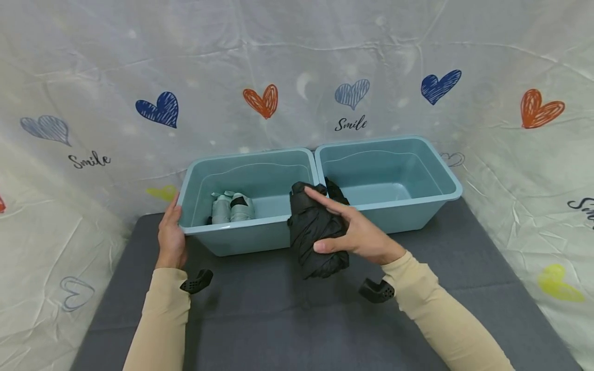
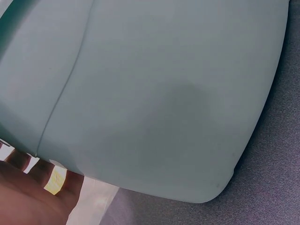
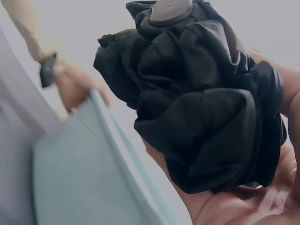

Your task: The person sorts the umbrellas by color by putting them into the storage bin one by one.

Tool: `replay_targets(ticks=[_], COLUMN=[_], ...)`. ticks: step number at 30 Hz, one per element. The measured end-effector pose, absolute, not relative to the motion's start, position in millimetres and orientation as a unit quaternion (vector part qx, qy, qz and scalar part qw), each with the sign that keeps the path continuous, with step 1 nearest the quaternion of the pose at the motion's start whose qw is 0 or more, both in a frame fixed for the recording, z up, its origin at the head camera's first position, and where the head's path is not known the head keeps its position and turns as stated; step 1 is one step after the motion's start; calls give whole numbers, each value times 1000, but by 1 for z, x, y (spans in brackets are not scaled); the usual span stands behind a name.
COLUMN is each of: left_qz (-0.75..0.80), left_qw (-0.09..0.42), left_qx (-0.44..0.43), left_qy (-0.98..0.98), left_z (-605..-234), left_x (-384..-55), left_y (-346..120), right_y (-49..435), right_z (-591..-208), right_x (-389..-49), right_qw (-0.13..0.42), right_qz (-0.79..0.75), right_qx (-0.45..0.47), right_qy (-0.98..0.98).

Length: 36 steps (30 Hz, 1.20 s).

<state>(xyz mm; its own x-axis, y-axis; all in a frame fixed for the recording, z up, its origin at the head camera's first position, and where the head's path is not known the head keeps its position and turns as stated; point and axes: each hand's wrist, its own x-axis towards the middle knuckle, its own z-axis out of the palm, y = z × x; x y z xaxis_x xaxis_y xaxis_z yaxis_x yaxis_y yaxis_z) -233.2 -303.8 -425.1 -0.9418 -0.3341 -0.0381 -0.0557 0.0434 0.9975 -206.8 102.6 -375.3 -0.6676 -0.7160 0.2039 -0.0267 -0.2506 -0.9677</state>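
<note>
My right hand (image 1: 359, 234) grips a black folded umbrella (image 1: 315, 237), fingers on one side and thumb on the other, in front of the gap between two pale blue bins. In the right wrist view, pleated black fabric and a grey disc at one end of the umbrella (image 3: 197, 103) show. My left hand (image 1: 171, 234) rests its fingers against the outer left end of the left bin (image 1: 241, 239); the left wrist view shows them spread by the wall. Inside that bin lie two pale green fabric rolls (image 1: 232, 208), one with a black patch.
The right bin (image 1: 394, 219) adjoins the left one. Black fabric (image 1: 335, 191) shows at its near left corner, partly hidden behind the hand and umbrella. Both bins stand on a dark grey cloth-covered table (image 1: 278, 319), against a pale curtain (image 1: 297, 46) printed with hearts.
</note>
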Motion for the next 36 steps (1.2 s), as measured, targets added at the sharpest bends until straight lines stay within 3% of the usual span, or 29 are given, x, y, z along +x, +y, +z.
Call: replay_targets(ticks=[10,20,29,36], left_qz=[-677,-675,-671,-673], left_qw=[112,112,110,112], left_qx=[134,135,135,134], left_qy=[-715,-717,-721,-719], left_z=[-425,-426,-425,-426], left_x=[-235,-235,-233,-233], left_y=[-303,-301,-301,-304], right_y=[169,202,196,188], right_z=[-351,-364,-386,-397], right_x=[-270,-333,-352,-359], right_qw=[224,225,264,264], right_qz=[-694,-673,-620,-515], right_qx=[-280,-187,-130,-148], right_qy=[624,679,727,802])
